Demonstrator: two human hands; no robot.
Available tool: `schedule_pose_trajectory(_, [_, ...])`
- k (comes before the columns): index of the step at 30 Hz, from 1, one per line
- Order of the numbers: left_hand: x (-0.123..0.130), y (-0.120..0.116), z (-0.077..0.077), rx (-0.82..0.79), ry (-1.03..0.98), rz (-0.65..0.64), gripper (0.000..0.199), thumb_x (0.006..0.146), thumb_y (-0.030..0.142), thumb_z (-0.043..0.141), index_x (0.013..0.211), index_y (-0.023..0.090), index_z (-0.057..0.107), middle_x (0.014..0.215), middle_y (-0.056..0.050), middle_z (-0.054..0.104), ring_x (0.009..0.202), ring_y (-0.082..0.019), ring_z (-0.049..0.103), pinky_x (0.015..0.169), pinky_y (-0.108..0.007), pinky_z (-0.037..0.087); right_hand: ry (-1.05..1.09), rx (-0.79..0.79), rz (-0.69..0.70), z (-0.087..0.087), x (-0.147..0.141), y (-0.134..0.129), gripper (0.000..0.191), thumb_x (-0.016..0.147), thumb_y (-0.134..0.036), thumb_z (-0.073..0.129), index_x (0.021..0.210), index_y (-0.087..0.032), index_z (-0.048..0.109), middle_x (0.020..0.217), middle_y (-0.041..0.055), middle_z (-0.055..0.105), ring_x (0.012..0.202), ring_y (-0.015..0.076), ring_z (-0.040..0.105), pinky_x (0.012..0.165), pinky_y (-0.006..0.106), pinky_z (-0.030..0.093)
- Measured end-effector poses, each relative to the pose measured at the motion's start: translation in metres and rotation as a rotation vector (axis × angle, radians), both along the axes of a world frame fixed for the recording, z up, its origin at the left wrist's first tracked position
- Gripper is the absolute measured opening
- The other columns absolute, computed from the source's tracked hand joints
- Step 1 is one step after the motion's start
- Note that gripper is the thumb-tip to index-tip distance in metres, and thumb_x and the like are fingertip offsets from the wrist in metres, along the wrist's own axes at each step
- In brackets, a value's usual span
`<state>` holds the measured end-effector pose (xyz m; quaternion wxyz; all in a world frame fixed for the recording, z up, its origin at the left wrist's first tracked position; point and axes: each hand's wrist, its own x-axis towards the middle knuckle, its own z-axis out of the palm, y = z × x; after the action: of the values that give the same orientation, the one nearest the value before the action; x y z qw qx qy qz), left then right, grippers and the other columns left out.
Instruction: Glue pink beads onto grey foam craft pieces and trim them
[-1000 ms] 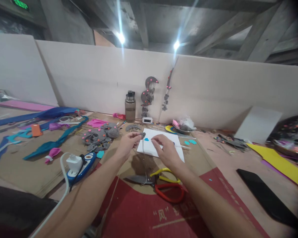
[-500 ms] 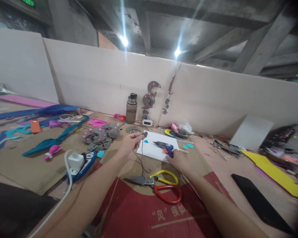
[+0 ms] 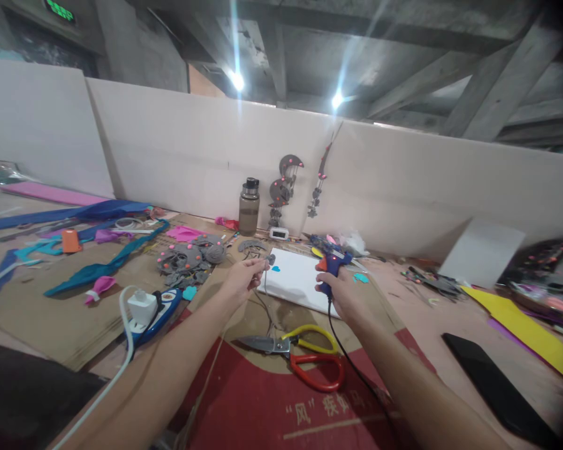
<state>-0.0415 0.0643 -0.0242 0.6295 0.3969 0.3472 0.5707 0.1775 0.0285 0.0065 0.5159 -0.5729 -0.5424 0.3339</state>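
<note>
My left hand [image 3: 243, 279] pinches a small grey felt piece [image 3: 271, 258], and a thin grey cord [image 3: 264, 305] hangs below it. My right hand [image 3: 341, 290] is wrapped round the grip of a blue hot glue gun [image 3: 332, 265] with an orange trigger. The gun is raised over the right side of a white sheet [image 3: 293, 284], its nozzle turned up and away. A small blue cutout [image 3: 276, 269] lies on that sheet near my left fingertips. In front of both hands, scissors [image 3: 293, 351] with one yellow and one red handle rest on the cardboard.
A power strip [image 3: 162, 315] with a white charger and grey felt ornaments [image 3: 187, 259] lie to the left. A bottle [image 3: 249, 209] and a small digital clock [image 3: 279, 233] stand at the back. A black phone [image 3: 492, 381] and yellow sheet [image 3: 520, 331] lie on the right.
My right hand has lifted the glue gun off the white sheet and tipped its nozzle upward and away. My left hand still pinches the felt piece, shifted slightly left and down.
</note>
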Motion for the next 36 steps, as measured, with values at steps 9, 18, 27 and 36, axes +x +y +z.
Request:
schedule_pose_trajectory(9, [-0.003,0.004,-0.010,-0.041,0.100,0.050,0.029,0.057,0.035,0.075,0.071,0.012,0.065,0.058,0.002,0.053,0.044,-0.003,0.040,0.042,-0.017,0.027,0.043,0.132,0.273,-0.010,-0.020,-0.024,0.024,0.075,-0.024,0.049,0.097,-0.016,0.054,0.093,0.0047,0.061,0.060,0.0094,0.052,0.055,0.024,0.046])
schedule_pose_trajectory(18, [0.005,-0.004,0.001,-0.066,0.097,0.053,0.027,0.054,0.031,0.076,0.067,0.010,0.064,0.056,0.002,0.052,0.044,-0.002,0.036,0.041,-0.017,0.025,-0.372,0.222,0.248,-0.017,-0.014,-0.027,0.021,0.084,-0.029,0.044,0.097,-0.017,0.055,0.090,0.0051,0.061,0.068,0.0141,0.054,0.064,0.027,0.045])
schedule_pose_trajectory(27, [0.007,-0.007,0.004,-0.073,0.066,0.033,0.030,0.055,0.034,0.076,0.071,0.011,0.064,0.062,0.001,0.055,0.045,-0.003,0.038,0.042,-0.017,0.027,-0.478,0.222,0.225,-0.014,-0.016,-0.029,0.029,0.085,-0.030,0.044,0.108,-0.016,0.052,0.085,0.0052,0.062,0.071,0.0177,0.056,0.066,0.029,0.044])
schedule_pose_trajectory(36, [0.009,-0.008,0.002,0.054,0.156,0.045,0.023,0.059,0.033,0.073,0.067,0.013,0.064,0.057,0.002,0.051,0.047,-0.005,0.037,0.044,-0.019,0.025,-0.543,0.231,0.187,-0.012,-0.019,-0.029,0.031,0.084,-0.025,0.043,0.113,-0.018,0.051,0.094,0.0078,0.063,0.085,0.0207,0.057,0.078,0.033,0.044])
